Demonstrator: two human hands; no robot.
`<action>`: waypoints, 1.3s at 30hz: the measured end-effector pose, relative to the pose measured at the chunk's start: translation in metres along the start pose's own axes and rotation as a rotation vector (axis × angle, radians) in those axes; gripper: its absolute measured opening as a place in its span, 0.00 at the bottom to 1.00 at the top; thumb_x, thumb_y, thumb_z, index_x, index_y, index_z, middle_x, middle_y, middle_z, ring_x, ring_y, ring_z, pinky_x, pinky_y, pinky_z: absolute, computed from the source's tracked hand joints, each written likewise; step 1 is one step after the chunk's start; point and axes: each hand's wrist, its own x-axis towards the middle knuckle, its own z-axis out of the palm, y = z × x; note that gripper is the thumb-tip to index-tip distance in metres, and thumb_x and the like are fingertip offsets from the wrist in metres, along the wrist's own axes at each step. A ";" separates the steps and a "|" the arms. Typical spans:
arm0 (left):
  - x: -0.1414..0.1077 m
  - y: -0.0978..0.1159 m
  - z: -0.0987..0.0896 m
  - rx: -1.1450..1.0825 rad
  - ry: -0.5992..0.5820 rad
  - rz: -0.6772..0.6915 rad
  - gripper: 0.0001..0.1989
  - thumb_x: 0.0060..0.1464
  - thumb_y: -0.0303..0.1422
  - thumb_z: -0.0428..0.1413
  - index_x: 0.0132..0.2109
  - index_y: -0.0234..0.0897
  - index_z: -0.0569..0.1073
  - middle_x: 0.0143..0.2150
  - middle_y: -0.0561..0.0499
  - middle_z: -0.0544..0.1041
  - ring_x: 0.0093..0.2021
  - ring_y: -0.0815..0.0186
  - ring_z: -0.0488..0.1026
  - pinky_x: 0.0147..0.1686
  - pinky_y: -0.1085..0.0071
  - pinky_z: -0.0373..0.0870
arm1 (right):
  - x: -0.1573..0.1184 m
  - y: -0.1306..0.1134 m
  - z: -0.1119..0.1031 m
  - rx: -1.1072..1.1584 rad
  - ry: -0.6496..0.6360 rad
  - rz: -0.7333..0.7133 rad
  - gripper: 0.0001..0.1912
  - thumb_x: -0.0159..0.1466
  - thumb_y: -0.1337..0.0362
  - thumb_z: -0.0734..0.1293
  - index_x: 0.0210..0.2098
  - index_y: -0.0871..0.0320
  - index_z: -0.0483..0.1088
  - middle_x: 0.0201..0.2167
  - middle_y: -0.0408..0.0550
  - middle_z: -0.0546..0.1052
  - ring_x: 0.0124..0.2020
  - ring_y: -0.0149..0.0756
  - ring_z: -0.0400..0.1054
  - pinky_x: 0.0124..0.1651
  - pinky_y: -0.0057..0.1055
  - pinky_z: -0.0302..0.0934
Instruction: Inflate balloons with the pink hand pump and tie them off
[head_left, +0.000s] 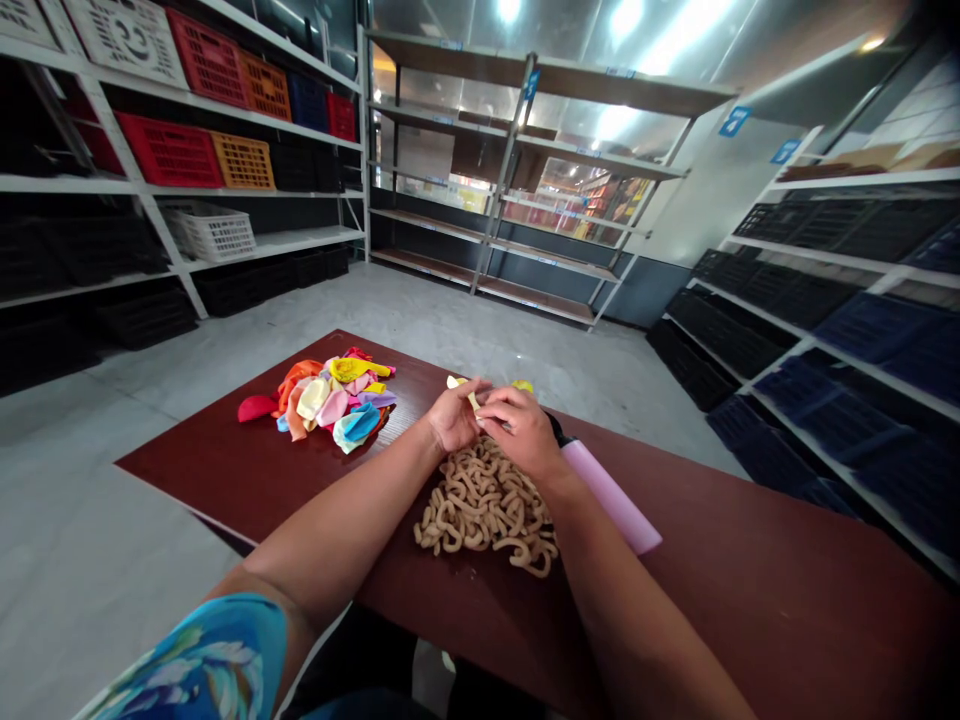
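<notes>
A limp pale yellow balloon (474, 400) is stretched between my two hands, above the dark red table (720, 560). My left hand (454, 416) is curled around it, palm turned up. At the balloon's near end, the fingers of my right hand (519, 428) are pinched together. Right below both hands lies a heap of tan, curled pieces (484, 500), whose kind I cannot make out. Off to the left is a pile of uninflated balloons (330, 398) in many colours. A pink, long object (611, 497) with a black end rests beside my right forearm.
Something yellow (523, 385) shows partly behind my right hand. Shelves with red, orange and white crates (217, 232) stand along the left wall. Metal racks (495, 215) are at the back, and dark crates (780, 360) fill the shelves on the right. Grey floor (285, 300) surrounds the table.
</notes>
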 end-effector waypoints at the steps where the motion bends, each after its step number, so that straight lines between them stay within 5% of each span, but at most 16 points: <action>1: 0.001 0.000 0.000 -0.018 0.026 0.006 0.06 0.54 0.30 0.52 0.37 0.32 0.70 0.27 0.49 0.71 0.24 0.70 0.68 0.23 0.74 0.64 | 0.001 -0.002 -0.002 0.010 -0.005 -0.014 0.08 0.55 0.68 0.66 0.33 0.50 0.74 0.36 0.44 0.73 0.41 0.37 0.65 0.48 0.37 0.59; 6: 0.004 0.003 -0.007 -0.140 0.029 0.071 0.13 0.51 0.19 0.48 0.43 0.36 0.68 0.32 0.50 0.73 0.25 0.72 0.70 0.25 0.75 0.65 | 0.007 -0.028 -0.042 0.115 0.156 0.057 0.09 0.57 0.65 0.65 0.37 0.49 0.74 0.38 0.45 0.73 0.42 0.35 0.66 0.48 0.36 0.60; 11: 0.008 0.014 -0.023 -0.255 -0.003 0.129 0.09 0.54 0.23 0.47 0.42 0.37 0.65 0.22 0.57 0.63 0.13 0.80 0.51 0.13 0.82 0.45 | 0.012 -0.031 -0.091 0.358 0.460 0.367 0.09 0.56 0.59 0.66 0.35 0.53 0.73 0.36 0.45 0.74 0.40 0.34 0.68 0.44 0.34 0.62; 15: 0.010 0.018 -0.029 -0.241 0.041 0.159 0.06 0.56 0.26 0.48 0.41 0.37 0.65 0.17 0.61 0.52 0.12 0.78 0.47 0.11 0.81 0.40 | -0.008 0.012 -0.108 0.595 0.387 0.667 0.13 0.53 0.55 0.68 0.35 0.56 0.72 0.34 0.44 0.75 0.36 0.32 0.69 0.37 0.30 0.63; 21: 0.011 0.018 -0.028 -0.219 0.066 0.181 0.03 0.55 0.27 0.49 0.38 0.37 0.65 0.16 0.61 0.49 0.12 0.77 0.46 0.11 0.80 0.41 | -0.098 0.053 -0.110 0.201 0.077 1.016 0.15 0.44 0.57 0.74 0.29 0.56 0.73 0.26 0.43 0.75 0.29 0.33 0.66 0.36 0.32 0.60; 25: 0.013 0.017 -0.033 -0.229 0.033 0.198 0.04 0.55 0.27 0.49 0.39 0.38 0.64 0.17 0.60 0.54 0.13 0.77 0.49 0.12 0.80 0.43 | -0.134 0.055 -0.100 -0.159 -0.125 0.934 0.25 0.41 0.52 0.74 0.37 0.56 0.72 0.33 0.49 0.75 0.32 0.39 0.68 0.38 0.35 0.59; 29: 0.013 0.016 -0.037 -0.244 0.045 0.230 0.07 0.55 0.24 0.48 0.40 0.39 0.63 0.20 0.59 0.58 0.14 0.78 0.52 0.14 0.81 0.46 | -0.132 0.051 -0.094 -0.386 -0.216 0.846 0.25 0.46 0.48 0.70 0.39 0.57 0.70 0.34 0.50 0.75 0.32 0.40 0.68 0.35 0.34 0.58; 35: 0.014 0.013 -0.037 -0.223 0.041 0.196 0.07 0.56 0.23 0.45 0.41 0.37 0.63 0.20 0.59 0.58 0.13 0.78 0.50 0.13 0.82 0.44 | -0.093 0.028 -0.091 -0.282 -0.081 0.739 0.25 0.53 0.50 0.65 0.46 0.56 0.67 0.39 0.52 0.74 0.36 0.40 0.67 0.36 0.32 0.58; 39: 0.018 0.012 -0.040 -0.188 0.039 0.168 0.05 0.57 0.26 0.46 0.40 0.37 0.63 0.19 0.59 0.57 0.13 0.78 0.50 0.12 0.81 0.44 | -0.087 0.018 -0.092 -0.152 -0.015 0.834 0.24 0.53 0.48 0.65 0.43 0.57 0.68 0.35 0.50 0.75 0.34 0.39 0.66 0.35 0.31 0.58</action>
